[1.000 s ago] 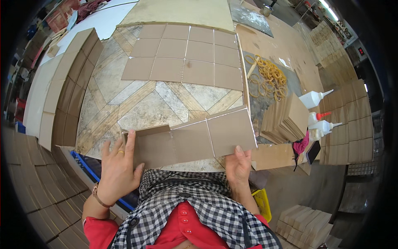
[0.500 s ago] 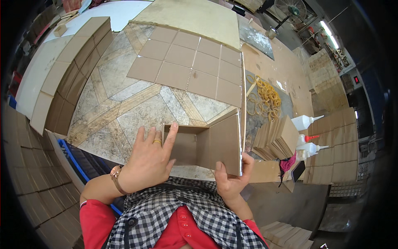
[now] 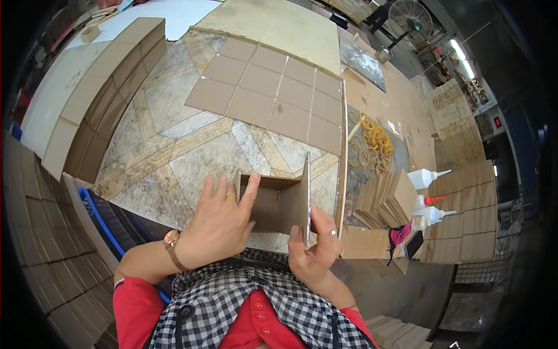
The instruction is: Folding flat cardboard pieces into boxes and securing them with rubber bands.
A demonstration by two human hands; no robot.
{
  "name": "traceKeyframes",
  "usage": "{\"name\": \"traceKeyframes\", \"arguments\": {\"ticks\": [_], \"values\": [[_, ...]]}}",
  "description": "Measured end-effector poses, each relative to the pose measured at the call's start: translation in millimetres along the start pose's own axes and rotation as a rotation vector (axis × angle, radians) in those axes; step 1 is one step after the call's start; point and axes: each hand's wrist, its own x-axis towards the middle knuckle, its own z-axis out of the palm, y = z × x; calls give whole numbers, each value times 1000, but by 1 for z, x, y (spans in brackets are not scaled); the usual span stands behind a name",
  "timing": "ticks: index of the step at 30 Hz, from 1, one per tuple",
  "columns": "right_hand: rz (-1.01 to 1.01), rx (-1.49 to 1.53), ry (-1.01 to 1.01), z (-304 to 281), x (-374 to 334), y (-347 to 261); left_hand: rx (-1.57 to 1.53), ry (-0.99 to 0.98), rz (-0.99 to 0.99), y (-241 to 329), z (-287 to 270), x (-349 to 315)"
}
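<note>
In front of me on the table stands a partly assembled brown board box (image 3: 268, 215), with a back panel and side panels around a brown base. My left hand (image 3: 218, 215) is at its left side. The index finger lies over the back left corner and the thumb rests by the near edge, while the other fingers reach along the outside. My right hand (image 3: 317, 247) pinches the near edge of the right side panel (image 3: 304, 195) between thumb and fingers. That panel stands nearly upright, with a white line along its outer edge. My left palm hides the left side panel.
Flat brown board squares (image 3: 250, 87) lie in a grid beyond the box. A row of brown boxes (image 3: 107, 99) stands left. To the right are yellow rubber bands (image 3: 375, 142), stacked boards (image 3: 386, 198) and white squeeze bottles (image 3: 423, 177). A fan (image 3: 411, 17) stands at the back.
My right hand has moved left, swinging the right side panel from leaning outward to nearly upright. My left hand has shifted slightly right and stays at the box's left side.
</note>
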Motion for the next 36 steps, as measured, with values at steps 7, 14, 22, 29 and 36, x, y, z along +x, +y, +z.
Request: {"name": "traceKeyframes", "arguments": {"ticks": [7, 14, 22, 29, 36], "values": [[42, -25, 20, 4, -4, -2, -38, 38, 10, -1, 3, 0], [520, 535, 200, 3, -27, 12, -47, -28, -15, -1, -2, -1], [702, 682, 105, 22, -31, 34, -49, -7, -8, -2, 1, 0], [637, 400, 76, 27, -28, 23, 0, 7, 23, -2, 4, 1], [593, 173, -221, 15, -14, 16, -26, 10, 10, -2, 5, -1]]}}
